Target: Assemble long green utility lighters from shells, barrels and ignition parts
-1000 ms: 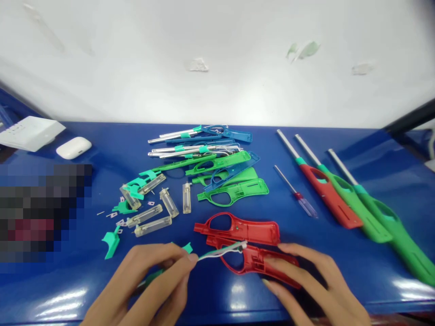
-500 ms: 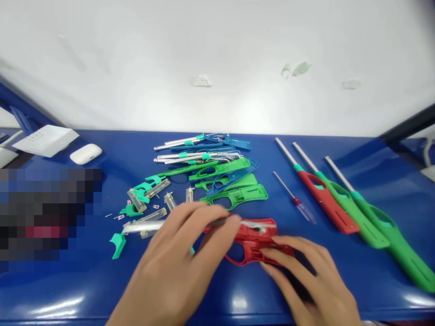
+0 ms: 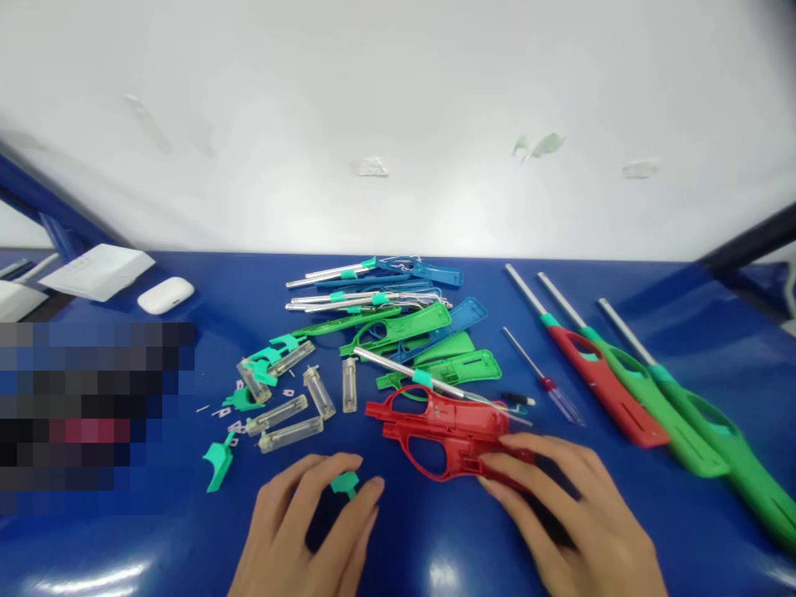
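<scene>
Two red casing halves [image 3: 444, 452] lie together at the middle front, their trigger loops side by side. My right hand [image 3: 565, 506] has its fingers on the right end of the lower one, gripping it. My left hand [image 3: 314, 522] is on the left, fingers apart, above a small teal part [image 3: 345, 482] on the blue table; whether it touches the part is unclear. A metal tube with a teal collar [image 3: 423, 379] rests just behind the red halves, a black piece [image 3: 518, 399] at its right end.
Clear tanks [image 3: 292, 434] and teal pieces [image 3: 217, 464] lie at left. Green casings [image 3: 460, 366], blue casings [image 3: 439, 274] and metal tubes stand behind. A screwdriver [image 3: 560, 402], a red lighter [image 3: 609, 385] and two green lighters lie at right. A white case [image 3: 165, 296] is far left.
My left hand has moved down and left, off the red halves. The metal tube now lies behind them. My right hand has stayed on the red casing.
</scene>
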{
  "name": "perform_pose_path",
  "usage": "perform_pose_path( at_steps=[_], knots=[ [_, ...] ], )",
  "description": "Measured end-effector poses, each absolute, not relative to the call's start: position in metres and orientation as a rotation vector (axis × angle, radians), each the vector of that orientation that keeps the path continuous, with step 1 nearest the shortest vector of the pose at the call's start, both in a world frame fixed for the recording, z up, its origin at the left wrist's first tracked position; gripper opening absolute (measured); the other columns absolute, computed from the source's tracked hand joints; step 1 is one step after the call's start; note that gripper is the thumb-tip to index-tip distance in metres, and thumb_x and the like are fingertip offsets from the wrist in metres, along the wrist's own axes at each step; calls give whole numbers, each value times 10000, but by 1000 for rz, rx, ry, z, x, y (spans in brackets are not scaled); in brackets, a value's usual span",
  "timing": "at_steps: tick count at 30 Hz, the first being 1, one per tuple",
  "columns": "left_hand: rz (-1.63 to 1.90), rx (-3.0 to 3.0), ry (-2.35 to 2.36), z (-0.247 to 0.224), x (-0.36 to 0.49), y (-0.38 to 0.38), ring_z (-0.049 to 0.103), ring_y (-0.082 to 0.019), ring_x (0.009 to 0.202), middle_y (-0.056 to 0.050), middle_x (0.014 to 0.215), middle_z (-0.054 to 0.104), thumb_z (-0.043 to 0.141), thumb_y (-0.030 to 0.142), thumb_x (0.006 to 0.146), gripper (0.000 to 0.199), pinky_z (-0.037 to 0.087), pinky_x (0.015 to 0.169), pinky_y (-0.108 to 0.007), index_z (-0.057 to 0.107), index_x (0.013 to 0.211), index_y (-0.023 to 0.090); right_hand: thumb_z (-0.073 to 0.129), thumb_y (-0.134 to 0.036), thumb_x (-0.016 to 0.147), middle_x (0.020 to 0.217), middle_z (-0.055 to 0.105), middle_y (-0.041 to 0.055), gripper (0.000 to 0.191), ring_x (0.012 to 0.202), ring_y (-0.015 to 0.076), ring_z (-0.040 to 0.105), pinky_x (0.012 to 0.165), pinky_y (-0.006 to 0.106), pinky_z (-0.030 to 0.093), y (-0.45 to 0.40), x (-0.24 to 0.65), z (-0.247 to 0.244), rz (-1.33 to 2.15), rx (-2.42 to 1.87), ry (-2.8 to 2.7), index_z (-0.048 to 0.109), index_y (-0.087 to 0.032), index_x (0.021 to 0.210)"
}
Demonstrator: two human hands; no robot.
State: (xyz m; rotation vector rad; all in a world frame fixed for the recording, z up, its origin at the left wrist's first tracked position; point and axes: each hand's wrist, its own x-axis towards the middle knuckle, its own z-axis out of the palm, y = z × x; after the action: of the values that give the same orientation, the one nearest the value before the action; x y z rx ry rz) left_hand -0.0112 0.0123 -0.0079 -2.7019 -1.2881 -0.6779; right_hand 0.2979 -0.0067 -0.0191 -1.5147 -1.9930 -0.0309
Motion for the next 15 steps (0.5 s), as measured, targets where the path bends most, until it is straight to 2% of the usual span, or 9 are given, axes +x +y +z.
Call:
perform_pose_path(
  at_steps=[4,9,15],
  knots=[
    [-629,-2694,-1465,-14,-21,16,630,-264,1241,-99,1361,677,574,80,1065,369,644,993,-397,714,1356,257,616,-363,1122,1235,736,30,183,1125,223,694,1012,391,533,7,302,-16,-5,-1516,-2025,753,-312,1232],
    [-682,-2632,-1532,-18,-27,23,617,-274,1324,-90,1407,662,551,62,1078,373,631,1040,-449,709,1341,275,600,-410,1128,1202,744,28,193,1109,230,698,985,399,536,20,304,-17,-60,-1527,-1997,745,-304,1198],
    [-814,-2570,-1467,-9,-10,26,639,-280,1351,-91,1367,728,586,81,1063,327,630,1039,-438,740,1296,249,644,-350,1093,1277,699,77,202,1115,260,698,981,442,553,14,307,-20,-208,-1476,-2033,724,-273,1262]
  ],
)
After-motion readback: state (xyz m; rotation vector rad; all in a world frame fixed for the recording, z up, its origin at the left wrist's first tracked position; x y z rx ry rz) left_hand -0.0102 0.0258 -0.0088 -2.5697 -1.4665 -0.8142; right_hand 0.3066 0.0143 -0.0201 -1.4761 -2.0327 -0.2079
